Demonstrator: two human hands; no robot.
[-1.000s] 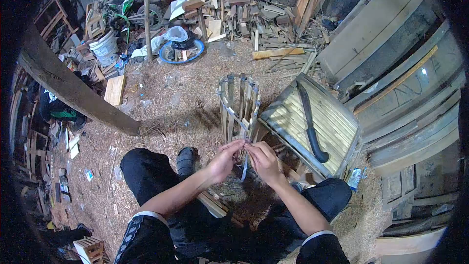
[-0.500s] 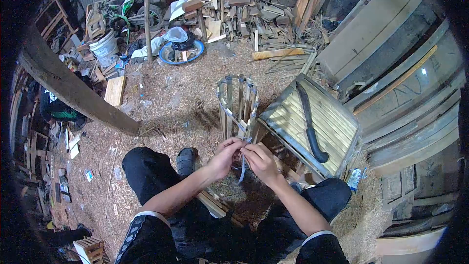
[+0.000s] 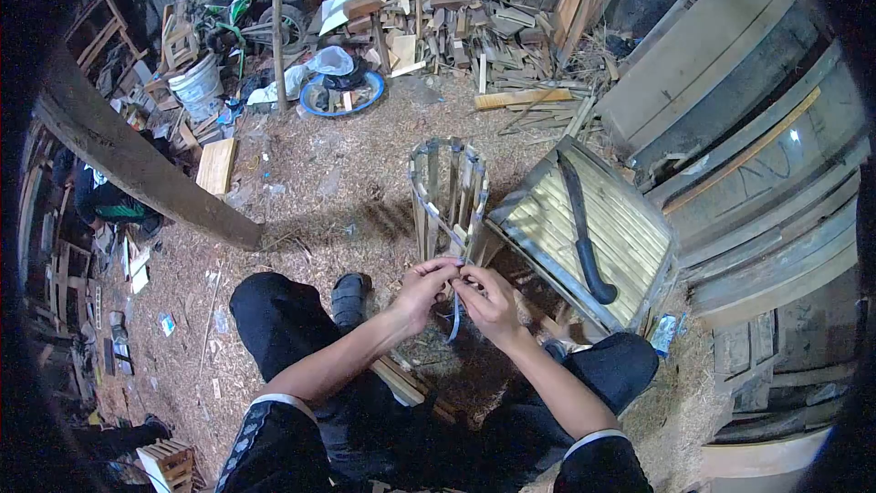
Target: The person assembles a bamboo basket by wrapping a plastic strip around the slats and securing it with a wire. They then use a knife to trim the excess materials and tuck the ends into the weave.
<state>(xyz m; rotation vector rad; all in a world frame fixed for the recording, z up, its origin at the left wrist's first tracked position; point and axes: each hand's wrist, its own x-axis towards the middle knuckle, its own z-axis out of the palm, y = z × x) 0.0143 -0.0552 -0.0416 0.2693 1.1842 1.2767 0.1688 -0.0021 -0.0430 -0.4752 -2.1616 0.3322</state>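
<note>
My left hand and my right hand meet at the near rim of a tall round basket-like frame of wooden slats. The fingers of both are closed in a pinch on a thin pale strip, whose loose end hangs below them. Exactly how the strip runs at the rim is hidden by my fingertips. To the right, a machete with a black handle lies on a slatted panel.
A slanting wooden post rises at the left. Scrap wood is heaped at the back, near a blue-rimmed basin and a white bucket. Boards lean at the right. Another person is partly visible far left.
My fingers have shifted slightly at the strip, with both hands still close together. The whole view has moved a little; the frame and machete stay in place.
</note>
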